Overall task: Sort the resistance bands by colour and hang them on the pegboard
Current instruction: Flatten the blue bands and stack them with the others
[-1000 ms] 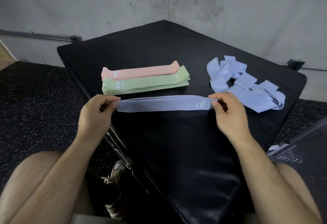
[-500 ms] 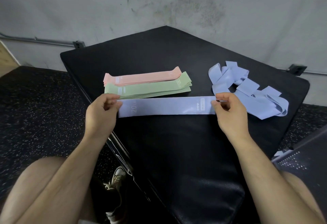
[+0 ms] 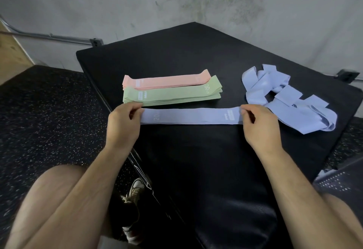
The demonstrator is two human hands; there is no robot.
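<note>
A flat blue band (image 3: pixel 191 116) marked 20 is stretched straight between my hands, lying on the black padded platform (image 3: pixel 176 56). My left hand (image 3: pixel 123 126) pinches its left end and my right hand (image 3: pixel 259 127) pinches its right end. Just beyond it lies a neat stack of green bands (image 3: pixel 172 95), marked 30, with a stack of pink bands (image 3: pixel 167 81) behind that. A loose tangle of blue bands (image 3: pixel 290 99) lies to the right of my right hand.
The platform's left edge runs diagonally beside speckled black rubber floor (image 3: pixel 43 111). A grey wall (image 3: pixel 176 3) with a conduit pipe (image 3: pixel 49 36) stands behind. A perforated dark panel (image 3: pixel 337 182) shows at the lower right. My knees and a shoe (image 3: pixel 135 189) are below.
The blue band was held twisted on edge; both hands have turned it flat and lowered it onto the platform just in front of the green stack.
</note>
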